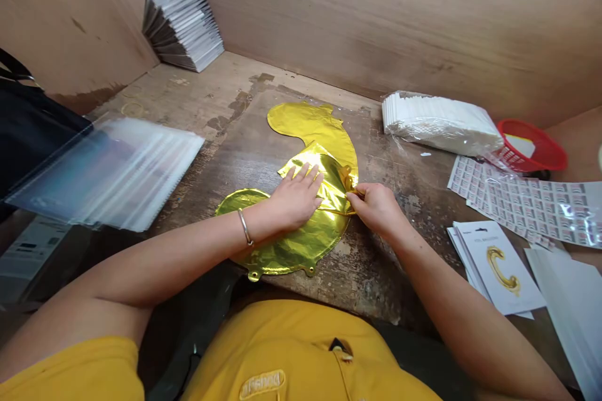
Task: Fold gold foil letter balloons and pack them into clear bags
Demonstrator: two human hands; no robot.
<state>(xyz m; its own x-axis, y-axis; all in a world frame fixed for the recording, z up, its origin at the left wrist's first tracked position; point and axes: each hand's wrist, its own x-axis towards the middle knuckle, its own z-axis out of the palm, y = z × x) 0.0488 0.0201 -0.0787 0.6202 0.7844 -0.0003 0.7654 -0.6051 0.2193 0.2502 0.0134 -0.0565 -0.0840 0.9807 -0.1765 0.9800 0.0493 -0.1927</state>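
A flat gold foil balloon (277, 247) lies on the worn wooden table, its curved upper part stretching away from me and its rounded lower part near the table's front edge. Across its middle the foil is folded over. My left hand (297, 197) rests flat on the shiny folded foil, fingers spread. At the fold's right edge, my right hand (377, 205) pinches the foil between thumb and fingers. Small tabs with holes stick out along the balloon's lower edge.
Clear plastic sleeves (136, 169) lie at left, with stacked folded packets (185, 22) in the back corner. On the right are a wrapped white stack (439, 119), a red basket (548, 153), sticker sheets (527, 200), printed balloon cards (501, 269) and white sheets (571, 307).
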